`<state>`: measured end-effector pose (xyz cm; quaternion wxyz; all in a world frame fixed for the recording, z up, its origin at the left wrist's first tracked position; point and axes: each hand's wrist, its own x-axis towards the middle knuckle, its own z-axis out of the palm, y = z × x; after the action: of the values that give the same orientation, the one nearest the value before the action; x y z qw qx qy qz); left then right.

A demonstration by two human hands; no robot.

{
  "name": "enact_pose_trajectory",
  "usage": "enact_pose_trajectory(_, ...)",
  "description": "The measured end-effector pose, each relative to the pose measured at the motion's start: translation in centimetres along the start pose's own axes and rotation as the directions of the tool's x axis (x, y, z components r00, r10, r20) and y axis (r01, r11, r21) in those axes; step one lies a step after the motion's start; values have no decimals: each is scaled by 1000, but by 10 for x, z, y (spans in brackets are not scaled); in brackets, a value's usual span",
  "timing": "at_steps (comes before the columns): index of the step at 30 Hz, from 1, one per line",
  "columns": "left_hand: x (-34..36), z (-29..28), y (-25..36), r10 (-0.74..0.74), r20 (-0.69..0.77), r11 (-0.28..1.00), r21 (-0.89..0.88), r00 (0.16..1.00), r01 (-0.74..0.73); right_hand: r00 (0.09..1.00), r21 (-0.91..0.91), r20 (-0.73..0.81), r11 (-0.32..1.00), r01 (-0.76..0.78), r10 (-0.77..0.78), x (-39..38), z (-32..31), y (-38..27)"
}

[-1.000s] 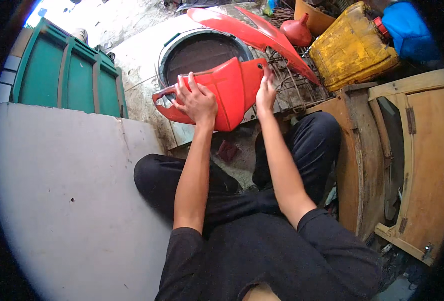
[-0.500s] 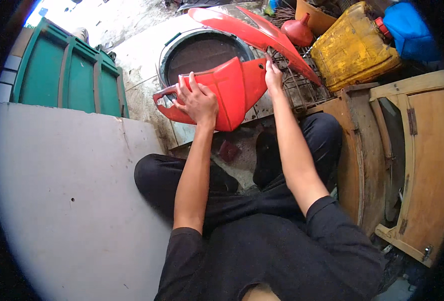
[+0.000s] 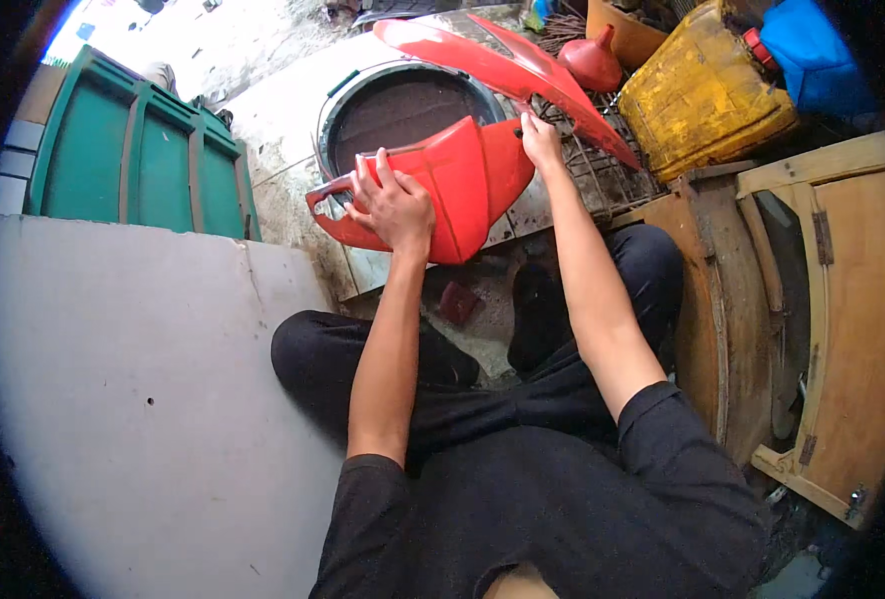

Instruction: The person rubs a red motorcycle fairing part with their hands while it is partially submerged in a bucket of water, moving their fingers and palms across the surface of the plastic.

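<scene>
The red panel (image 3: 457, 170) is lying across the surface's (image 3: 364, 272) near edge, its long axis slanting away rightward. The left hand (image 3: 392, 205) is gripping its left part, fingers spread; the right hand (image 3: 542, 143) is curling at its right tip, hold unclear.

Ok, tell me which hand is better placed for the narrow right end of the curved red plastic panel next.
Probably the right hand: it is at that end of the red plastic panel, while the left hand lies spread further left.
</scene>
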<state>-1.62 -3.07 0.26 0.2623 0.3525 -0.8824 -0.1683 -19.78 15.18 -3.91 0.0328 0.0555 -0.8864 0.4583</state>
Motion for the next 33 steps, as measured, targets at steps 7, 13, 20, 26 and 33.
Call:
enact_pose_trajectory(7,1,-4,-11,-8,-8,999,33,1000,8,955,0,-232,982,188,-183,-90,15,-13)
enact_pose_trajectory(13,2,-2,-8,2,-23,1000,28,1000,-1,978,257,22,945,-204,205,-24,9,-1)
enact_pose_trajectory(20,1,-2,0,8,-7,1000,3,1000,-8,1000,468,-30,883,21,-8,-28,3,25)
enact_pose_trajectory(26,2,-3,-12,-5,-19,999,46,1000,6,994,262,-90,962,83,-61,-64,12,-13)
enact_pose_trajectory(33,0,5,7,14,-8,1000,13,1000,-14,996,-41,-7,995,89,-89,7,-1,13)
